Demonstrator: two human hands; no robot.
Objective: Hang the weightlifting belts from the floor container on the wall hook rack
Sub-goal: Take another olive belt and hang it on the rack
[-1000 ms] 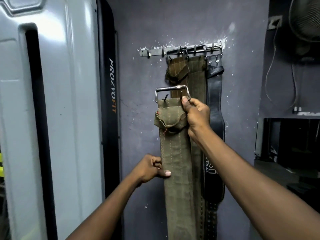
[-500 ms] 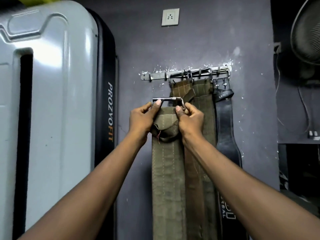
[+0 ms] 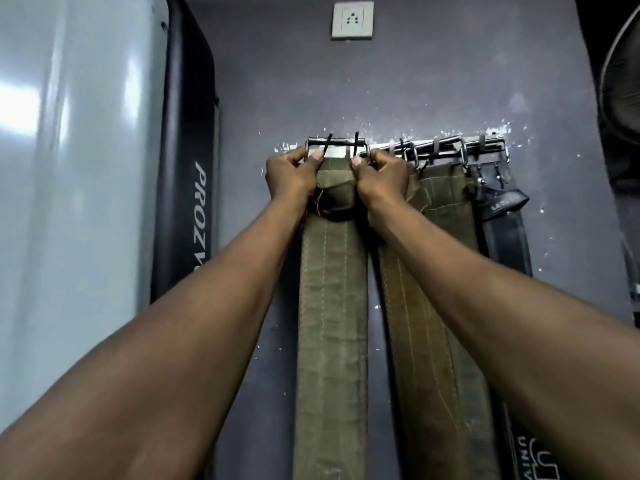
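An olive canvas belt hangs straight down the wall between my forearms. Its steel buckle with two dark prongs is held up against the left end of the metal hook rack. My left hand grips the belt's top at the buckle's left side, and my right hand grips it at the right side. Whether the buckle sits on a hook I cannot tell. Further right on the rack hang a second olive belt and a black leather belt.
A large grey and black machine panel marked PROZVOFIT stands close on the left. A wall socket sits above the rack. A fan is at the right edge. The floor container is out of view.
Both hands have lifted the olive belt's buckle from below the rack up to the rack's left end. A second ago my left hand held the belt lower down.
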